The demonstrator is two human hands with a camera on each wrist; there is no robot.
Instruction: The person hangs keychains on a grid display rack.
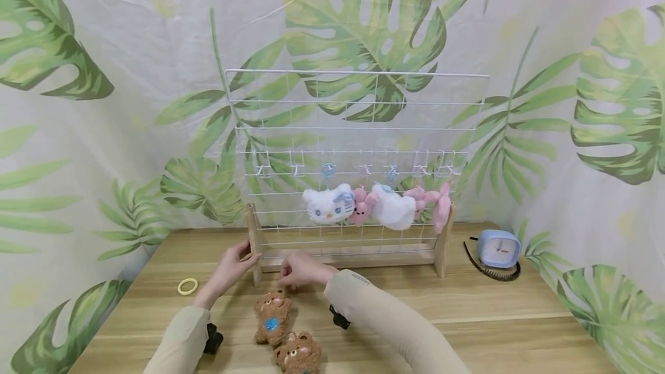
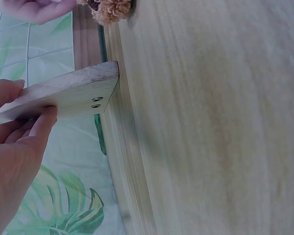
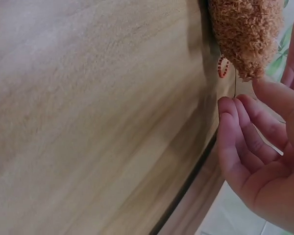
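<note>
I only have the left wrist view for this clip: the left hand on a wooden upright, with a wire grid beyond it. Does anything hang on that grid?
Observer: Yes, a row of white and pink plush toys, seen in the head view.
Reviewer: A fluffy brown thing pokes in at my top edge. Is it alone?
Observer: No, it is one of two brown bears; the other bear lies nearer the head camera.
Reviewer: And past the far end of the wooden stand?
Observer: A pale blue clock, on the table to the right.
</note>
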